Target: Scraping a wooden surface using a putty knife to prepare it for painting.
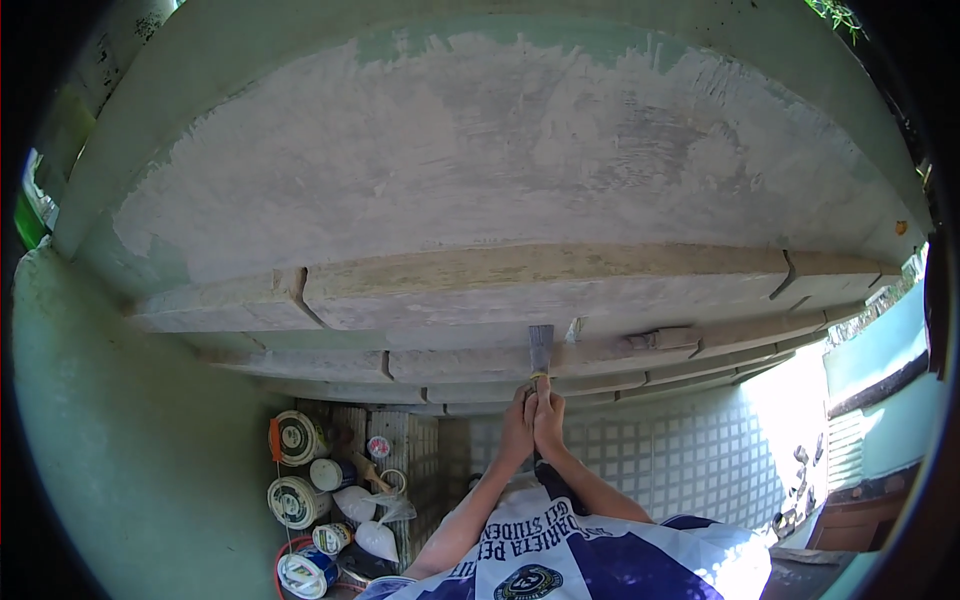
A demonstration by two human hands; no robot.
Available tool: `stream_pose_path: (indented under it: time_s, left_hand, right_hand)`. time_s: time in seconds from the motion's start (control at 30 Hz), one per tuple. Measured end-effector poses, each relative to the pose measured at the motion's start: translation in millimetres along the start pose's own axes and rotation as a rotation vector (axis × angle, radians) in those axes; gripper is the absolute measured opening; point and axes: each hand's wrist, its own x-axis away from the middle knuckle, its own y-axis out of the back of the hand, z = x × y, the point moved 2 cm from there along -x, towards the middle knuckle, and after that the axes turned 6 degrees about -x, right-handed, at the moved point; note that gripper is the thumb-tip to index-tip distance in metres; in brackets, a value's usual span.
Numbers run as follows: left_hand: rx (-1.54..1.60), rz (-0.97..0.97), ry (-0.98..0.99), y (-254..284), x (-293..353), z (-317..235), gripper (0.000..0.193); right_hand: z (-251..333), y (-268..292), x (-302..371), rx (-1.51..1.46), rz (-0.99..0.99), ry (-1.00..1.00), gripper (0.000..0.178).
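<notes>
A flat paintbrush (541, 350) points up and away from me, its greyish bristles in front of the ledges. My left hand (516, 426) and my right hand (549, 424) are pressed together around its handle, closed on it from both sides. Most of the handle is hidden between them. Beyond the bristles rises a wall (450, 150) with a whitish, streaky coat over pale green.
Stepped ledges (540, 275) run across in front of me. A dark brush-like thing (660, 339) rests on one. At lower left, several buckets (297, 502) and white bags (376, 540) stand near wooden boards (423, 450). Tiled floor (700, 440) lies at right.
</notes>
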Motion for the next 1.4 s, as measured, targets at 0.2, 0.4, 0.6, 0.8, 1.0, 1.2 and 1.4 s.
stream_pose_path:
  time_s: [0.2, 0.4, 0.6, 0.8, 1.0, 1.2, 1.4]
  left_hand:
    - [-0.048, 0.029, 0.008, 6.2, 0.3, -7.0, 0.027]
    - [-0.002, -0.008, -0.013, 8.0, 5.6, -3.1, 0.026]
    - [-0.043, 0.037, 0.053, 12.9, 4.9, -4.2, 0.027]
    - [-0.005, 0.110, 0.051, 15.2, 1.0, -5.5, 0.033]
    - [0.033, 0.081, 0.045, 9.4, -0.7, 4.3, 0.035]
    - [0.049, 0.084, 0.074, 10.7, -1.0, -0.7, 0.037]
    - [0.039, 0.116, 0.140, 11.2, 4.4, 6.6, 0.037]
  right_hand:
    - [-9.1, 1.6, 0.0, -0.031, 0.064, 0.047, 0.066]
    - [-4.0, -2.9, 8.2, -0.016, 0.108, 0.129, 0.067]
    - [-13.1, -3.7, 9.7, -0.012, 0.046, 0.079, 0.065]
    - [-7.4, -8.2, 9.9, -0.051, 0.004, 0.086, 0.060]
    - [-7.1, -6.5, 8.5, -0.019, -0.068, 0.074, 0.058]
    - [-14.3, -1.6, 4.1, -0.040, -0.114, -0.043, 0.059]
    - [-14.7, -3.2, 11.4, -0.088, -0.094, -0.046, 0.059]
